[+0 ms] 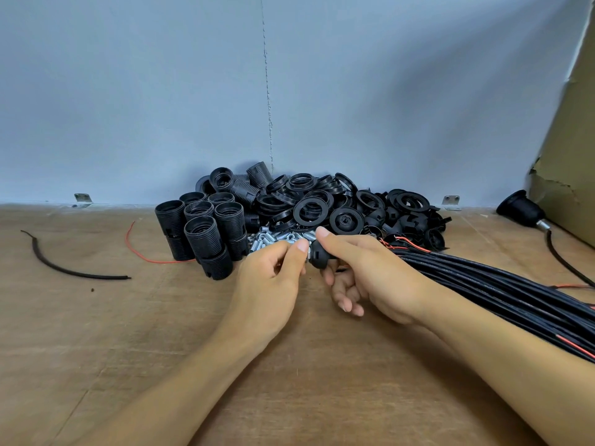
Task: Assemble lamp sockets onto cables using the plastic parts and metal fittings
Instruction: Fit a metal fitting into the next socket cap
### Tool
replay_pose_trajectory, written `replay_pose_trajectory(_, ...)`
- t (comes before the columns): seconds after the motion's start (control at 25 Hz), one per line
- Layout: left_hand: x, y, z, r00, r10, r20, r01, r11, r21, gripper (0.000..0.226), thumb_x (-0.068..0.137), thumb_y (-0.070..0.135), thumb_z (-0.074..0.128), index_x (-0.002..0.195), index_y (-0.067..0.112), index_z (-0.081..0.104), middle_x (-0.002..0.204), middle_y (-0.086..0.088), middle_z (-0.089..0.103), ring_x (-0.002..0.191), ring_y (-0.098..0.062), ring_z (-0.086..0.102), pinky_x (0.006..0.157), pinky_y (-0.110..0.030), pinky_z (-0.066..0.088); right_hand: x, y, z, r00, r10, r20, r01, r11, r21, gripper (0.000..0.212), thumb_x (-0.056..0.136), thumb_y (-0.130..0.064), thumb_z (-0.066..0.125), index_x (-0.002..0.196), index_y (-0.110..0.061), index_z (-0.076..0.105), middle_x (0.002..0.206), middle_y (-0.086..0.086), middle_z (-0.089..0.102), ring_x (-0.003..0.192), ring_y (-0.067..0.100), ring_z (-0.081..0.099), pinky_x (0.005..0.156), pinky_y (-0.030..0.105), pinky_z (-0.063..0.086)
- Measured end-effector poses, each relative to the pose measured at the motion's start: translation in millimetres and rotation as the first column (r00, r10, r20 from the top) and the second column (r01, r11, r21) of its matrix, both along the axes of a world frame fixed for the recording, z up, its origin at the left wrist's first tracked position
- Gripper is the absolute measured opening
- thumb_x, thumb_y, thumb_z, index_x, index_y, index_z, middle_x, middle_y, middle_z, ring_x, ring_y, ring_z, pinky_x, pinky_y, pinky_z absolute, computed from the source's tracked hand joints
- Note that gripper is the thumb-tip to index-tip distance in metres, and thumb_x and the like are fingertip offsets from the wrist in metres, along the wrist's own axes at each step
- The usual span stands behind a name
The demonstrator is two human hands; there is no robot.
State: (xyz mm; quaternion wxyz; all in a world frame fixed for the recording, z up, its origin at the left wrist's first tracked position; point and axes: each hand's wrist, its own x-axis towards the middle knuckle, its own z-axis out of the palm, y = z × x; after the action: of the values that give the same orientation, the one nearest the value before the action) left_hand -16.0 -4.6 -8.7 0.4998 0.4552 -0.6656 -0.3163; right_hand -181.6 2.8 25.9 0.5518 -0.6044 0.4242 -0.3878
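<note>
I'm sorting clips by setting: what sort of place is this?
Probably a lamp-assembly workbench: stacked black threaded sockets, a pile of metal fittings and a bundle of black cables on a wooden table.

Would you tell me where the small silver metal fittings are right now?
In the head view, the small silver metal fittings lie piled mid-table, just behind the left hand, right of the upright black threaded socket barrels.
</note>
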Motion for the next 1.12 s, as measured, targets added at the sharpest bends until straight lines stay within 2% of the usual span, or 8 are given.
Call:
replay_pose_trajectory(0.12, -0.1, -0.6, -1.0, 1.000, -0.012, -0.015, 0.012, 1.000, -0.008, 0.039, 0.103, 0.042, 0.052, 0.070, 0.025, 0.065, 0.054, 0.010, 0.053, 0.050, -0.006, 0.045, 0.056, -0.027, 0.042, -1.5, -3.4, 4.1, 0.999, -0.028, -0.039, 0.028, 0.999, 0.021, 0.055, 0.099, -0.061, 0.043, 0.074, -0.021, 0.071, 0.069, 0.004, 0.062, 0.042, 0.019, 0.052, 0.036, 0.023, 0.039)
replay_pose_trajectory(0.24, -0.2, -2.9, -0.1, 0.994, -0.011, -0.104, 0.018, 0.998, 0.067, 0.035, 0.103, 0.037, 0.055, 0.073, 0.032, 0.071, 0.064, 0.011, 0.065, 0.049, -0.004, 0.052, 0.049, -0.016, 0.041, -8.4, -11.3, 11.0, 0.972, -0.218, -0.090, 0.213, 0.975, -0.061, 0.061, 0.099, -0.065, 0.033, 0.101, -0.015, 0.068, 0.075, -0.006, 0.071, 0.047, 0.024, 0.059, 0.041, 0.028, 0.045)
replay_pose_trajectory(0.4, 3.1, -9.1, 0.7, 0.945, 0.044, -0.324, 0.026, 0.978, 0.207, 0.036, 0.102, 0.028, 0.058, 0.071, 0.026, 0.074, 0.072, 0.007, 0.067, 0.048, -0.011, 0.052, 0.044, -0.019, 0.039, -21.2, -9.1, 38.7, 0.910, -0.357, -0.208, 0.269, 0.894, -0.359, 0.031, 0.104, -0.041, 0.047, 0.094, -0.022, 0.069, 0.078, -0.001, 0.068, 0.051, 0.010, 0.055, 0.048, 0.019, 0.042)
replay_pose_trajectory(0.52, 2.8, -8.7, 0.4, 0.937, 0.019, -0.348, 0.057, 0.977, 0.207, 0.030, 0.099, 0.025, 0.063, 0.073, 0.016, 0.075, 0.074, 0.002, 0.071, 0.047, -0.013, 0.054, 0.043, -0.021, 0.040, -37.4, -3.3, 68.6, 0.629, -0.482, -0.610, 0.048, 0.807, -0.589, 0.015, 0.094, -0.032, 0.061, 0.082, -0.031, 0.070, 0.067, -0.017, 0.068, 0.058, -0.006, 0.055, 0.052, 0.008, 0.038)
replay_pose_trajectory(0.64, 0.4, -6.7, -0.5, 0.948, 0.005, -0.317, 0.060, 0.979, 0.192, 0.019, 0.094, 0.019, 0.070, 0.077, 0.015, 0.077, 0.076, -0.002, 0.074, 0.047, -0.014, 0.056, 0.044, -0.021, 0.042, -38.4, 8.0, 80.0, 0.399, -0.304, -0.865, -0.090, 0.926, -0.367, 0.010, 0.085, -0.032, 0.068, 0.077, -0.037, 0.071, 0.066, -0.023, 0.065, 0.071, -0.007, 0.059, 0.060, 0.015, 0.042)
replay_pose_trajectory(0.76, 0.4, -6.1, -1.1, 0.956, 0.022, -0.294, 0.043, 0.976, 0.214, 0.007, 0.090, 0.014, 0.075, 0.086, 0.016, 0.080, 0.081, -0.006, 0.076, 0.049, -0.014, 0.057, 0.046, -0.022, 0.045, -27.1, 10.5, 57.6, 0.260, -0.256, -0.931, -0.130, 0.946, -0.297, 0.011, 0.087, -0.027, 0.068, 0.093, -0.033, 0.073, 0.094, -0.008, 0.066, 0.089, 0.016, 0.064, 0.076, 0.030, 0.054)
replay_pose_trajectory(0.88, 0.5, -7.6, -2.2, 0.952, 0.053, -0.300, 0.026, 0.967, 0.252, 0.007, 0.087, 0.010, 0.078, 0.089, 0.017, 0.079, 0.081, -0.009, 0.077, 0.049, -0.014, 0.058, 0.047, -0.023, 0.045, -18.6, 6.8, 35.3, 0.132, -0.383, -0.914, -0.145, 0.905, -0.400, 0.019, 0.089, -0.019, 0.060, 0.103, -0.029, 0.069, 0.105, 0.001, 0.063, 0.088, 0.025, 0.062, 0.067, 0.030, 0.045)
replay_pose_trajectory(1.12, 2.2, -12.8, -4.6, 0.942, 0.050, -0.333, 0.050, 0.957, 0.286, 0.009, 0.092, 0.005, 0.071, 0.097, 0.011, 0.076, 0.082, -0.008, 0.077, 0.051, -0.015, 0.060, 0.047, -0.022, 0.046, -20.1, -0.5, 21.8, 0.187, -0.435, -0.881, -0.125, 0.879, -0.460, 0.017, 0.089, -0.017, 0.060, 0.099, -0.029, 0.068, 0.103, -0.003, 0.062, 0.091, 0.025, 0.060, 0.068, 0.030, 0.040)
